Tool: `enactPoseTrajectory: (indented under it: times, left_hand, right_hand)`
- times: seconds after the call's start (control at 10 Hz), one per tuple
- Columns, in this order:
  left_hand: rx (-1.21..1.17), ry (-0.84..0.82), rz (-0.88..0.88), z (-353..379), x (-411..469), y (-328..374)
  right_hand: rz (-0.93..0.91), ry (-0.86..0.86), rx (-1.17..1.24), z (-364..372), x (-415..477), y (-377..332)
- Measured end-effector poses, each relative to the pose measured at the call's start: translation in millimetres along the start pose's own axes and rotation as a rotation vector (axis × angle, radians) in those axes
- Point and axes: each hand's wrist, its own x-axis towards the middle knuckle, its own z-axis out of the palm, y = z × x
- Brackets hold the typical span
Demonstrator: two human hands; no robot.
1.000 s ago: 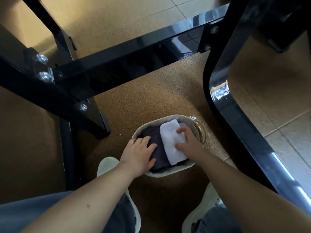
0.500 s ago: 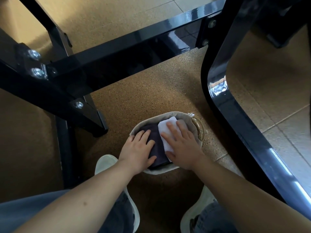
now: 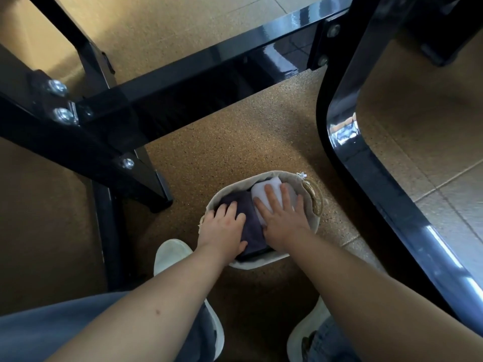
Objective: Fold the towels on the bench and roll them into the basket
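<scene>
Overhead, from where the person stands:

Surface: a speckled cork-brown mat (image 3: 222, 158) on the floor. Tan tiles (image 3: 444, 199) lie to its right. Lighting is dim and warm.

Left side: a glossy black metal frame (image 3: 183, 74) crosses the upper view, with bright bolt heads (image 3: 64, 116) at its joints. Its legs and crossbar hide the floor behind them.

Counts: one basket, two towels, two hands, two shoes.

Centre: the basket (image 3: 261, 176) is oval and pale, and sits on the mat between the frame's legs. Both towels are inside it, side by side and touching.
- The dark towel (image 3: 252, 220) fills the left half. The left hand (image 3: 222, 228) lies palm down on it with fingers relaxed, gripping nothing.
- The white towel (image 3: 264, 190) fills the right half. The right hand (image 3: 283, 218) presses flat on it with fingers straight and spread, gripping nothing.

Both forearms cover the basket's near rim. A rope handle (image 3: 317, 197) hangs on its right end.

Below: a pale left shoe (image 3: 170, 254) and a pale right shoe (image 3: 305, 333), both partly hidden by the arms. Blue denim shows at the knees.

Right: a curved black tube (image 3: 366, 178) of the frame runs down past the basket and hides a strip of floor.
</scene>
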Motion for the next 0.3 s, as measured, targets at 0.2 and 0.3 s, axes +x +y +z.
enactPoseTrajectory:
  times: [0.2,0.3]
  left_hand:
    - [-0.043,-0.004,-0.029,-5,-6,8]
    - [-0.036,-0.031,-0.029,-8,-14,5]
  right_hand:
    - [-0.075,-0.056,0.092,-8,-25,10]
    - [-0.099,-0.029,0.105,-13,-38,13]
